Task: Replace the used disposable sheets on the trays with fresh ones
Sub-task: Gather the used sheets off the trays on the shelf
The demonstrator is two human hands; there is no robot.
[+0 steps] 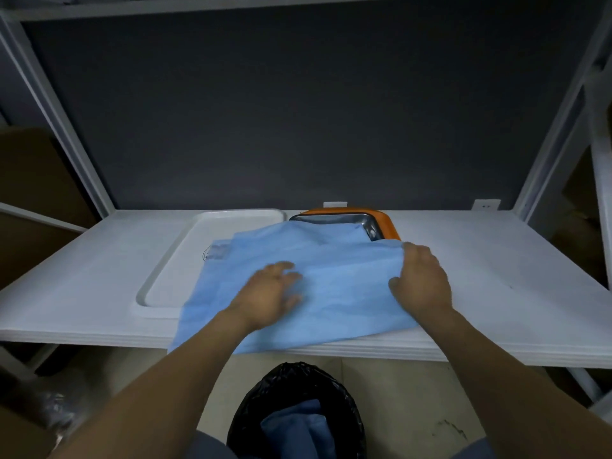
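The left hand point(271, 289) lies flat, its fingers point(284, 268) spread and relaxed, pressing on the blue sheet point(337, 293). The right hand point(422, 279) curls over the sheet's right edge, thumb on top, gripping it. The sheet lies under both palms on the white shelf point(496, 276), its near edge hanging over the front. Left of the left fingers, it overlaps a white tray point(185, 260). Beyond the fingertips, it partly covers a metal tray point(334, 220) set in an orange tray point(389, 223). Behind the wrists, below the shelf, a black-lined bin point(265, 409) holds crumpled blue sheets point(298, 429).
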